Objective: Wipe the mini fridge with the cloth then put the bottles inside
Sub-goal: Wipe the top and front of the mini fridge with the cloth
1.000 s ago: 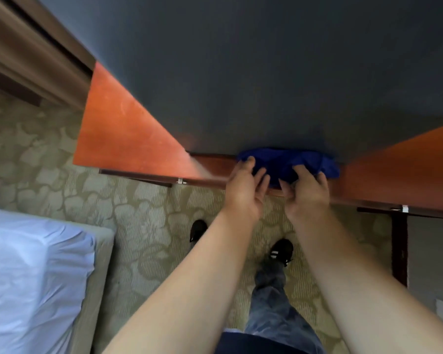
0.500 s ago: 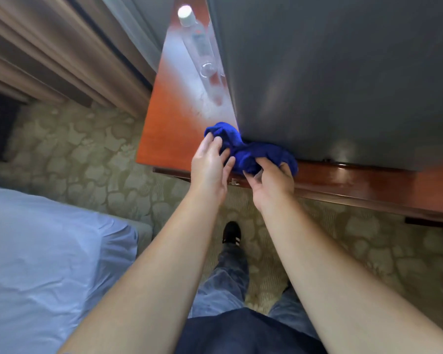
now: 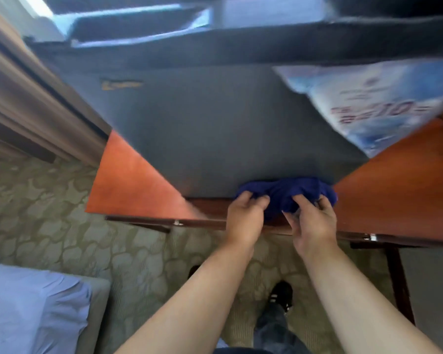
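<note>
The dark grey mini fridge (image 3: 215, 134) stands on a reddish wooden table (image 3: 128, 182), its door shut and facing me. A bunched blue cloth (image 3: 287, 194) lies against the bottom edge of the fridge door on the table's front strip. My left hand (image 3: 244, 221) pinches the cloth's left end. My right hand (image 3: 311, 223) grips its right half from below. No bottle is visible in this view.
A blue-and-white printed sheet (image 3: 374, 103) hangs on the fridge's upper right. Beige curtains (image 3: 18, 98) hang at the left. A bed with pale blue sheet (image 3: 31, 307) sits at the lower left. Patterned carpet (image 3: 87, 231) and my shoes lie below.
The view swung back to face the fridge front, and the bottle on the table beside the fridge left the frame. Both hands stay on the cloth, which now sits further right along the fridge's base.
</note>
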Demonstrator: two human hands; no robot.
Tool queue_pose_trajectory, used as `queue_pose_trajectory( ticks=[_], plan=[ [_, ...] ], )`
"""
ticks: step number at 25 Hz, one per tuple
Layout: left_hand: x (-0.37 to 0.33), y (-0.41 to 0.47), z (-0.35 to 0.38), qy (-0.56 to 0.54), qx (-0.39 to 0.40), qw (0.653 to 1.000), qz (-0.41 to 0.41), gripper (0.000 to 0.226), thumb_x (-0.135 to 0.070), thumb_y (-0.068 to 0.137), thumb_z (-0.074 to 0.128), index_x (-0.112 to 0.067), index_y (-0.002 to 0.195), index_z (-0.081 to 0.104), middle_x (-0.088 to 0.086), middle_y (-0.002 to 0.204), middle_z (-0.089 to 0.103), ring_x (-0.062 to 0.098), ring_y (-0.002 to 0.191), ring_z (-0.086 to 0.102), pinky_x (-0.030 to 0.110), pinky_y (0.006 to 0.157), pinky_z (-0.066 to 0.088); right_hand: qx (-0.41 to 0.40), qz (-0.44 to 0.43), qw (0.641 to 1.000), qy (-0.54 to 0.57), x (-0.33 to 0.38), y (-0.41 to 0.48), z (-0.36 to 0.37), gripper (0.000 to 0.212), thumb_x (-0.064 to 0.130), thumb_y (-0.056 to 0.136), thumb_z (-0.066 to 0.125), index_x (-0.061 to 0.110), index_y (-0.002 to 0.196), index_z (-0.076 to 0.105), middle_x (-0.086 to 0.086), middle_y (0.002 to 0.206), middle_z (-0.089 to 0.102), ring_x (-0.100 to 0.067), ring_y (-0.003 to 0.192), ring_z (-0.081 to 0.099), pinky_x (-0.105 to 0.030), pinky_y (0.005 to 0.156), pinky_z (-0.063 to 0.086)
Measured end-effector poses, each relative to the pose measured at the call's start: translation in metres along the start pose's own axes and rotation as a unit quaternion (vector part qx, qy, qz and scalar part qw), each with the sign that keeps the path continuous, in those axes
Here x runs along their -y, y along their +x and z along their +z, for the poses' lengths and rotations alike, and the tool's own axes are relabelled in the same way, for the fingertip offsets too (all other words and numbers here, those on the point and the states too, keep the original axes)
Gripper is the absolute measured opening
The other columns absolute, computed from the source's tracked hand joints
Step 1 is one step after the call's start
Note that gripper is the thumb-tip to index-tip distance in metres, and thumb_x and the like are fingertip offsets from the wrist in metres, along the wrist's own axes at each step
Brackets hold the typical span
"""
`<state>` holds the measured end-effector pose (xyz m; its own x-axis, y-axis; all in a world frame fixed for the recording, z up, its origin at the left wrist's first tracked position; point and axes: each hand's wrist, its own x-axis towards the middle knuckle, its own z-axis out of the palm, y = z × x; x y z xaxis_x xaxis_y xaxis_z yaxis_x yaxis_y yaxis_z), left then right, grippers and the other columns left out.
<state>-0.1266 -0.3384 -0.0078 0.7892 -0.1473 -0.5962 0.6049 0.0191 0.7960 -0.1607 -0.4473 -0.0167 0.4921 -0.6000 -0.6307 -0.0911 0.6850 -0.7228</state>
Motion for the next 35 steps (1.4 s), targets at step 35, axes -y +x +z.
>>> queue_pose_trajectory(
  ticks=[35],
  plan=[
    [-0.166, -0.101, -0.124, 0.006, 0.07, 0.975, 0.212, 0.013, -0.026, 0.092, 0.071, -0.02, 0.104, 0.074, -0.006, 0.098, 0.08, 0.01, 0.094, 0.076, 0.026, 0.079, 0.053, 0.285, -0.287, 0.901, -0.157, 0.066, -0.176, 0.1, 0.03, 0.019, 0.085, 0.072, 0.03, 0.113, 0.072, 0.009, 0.106, 0.076, -0.012, 0.104, 0.073, -0.029, 0.083, 0.061]
  ],
)
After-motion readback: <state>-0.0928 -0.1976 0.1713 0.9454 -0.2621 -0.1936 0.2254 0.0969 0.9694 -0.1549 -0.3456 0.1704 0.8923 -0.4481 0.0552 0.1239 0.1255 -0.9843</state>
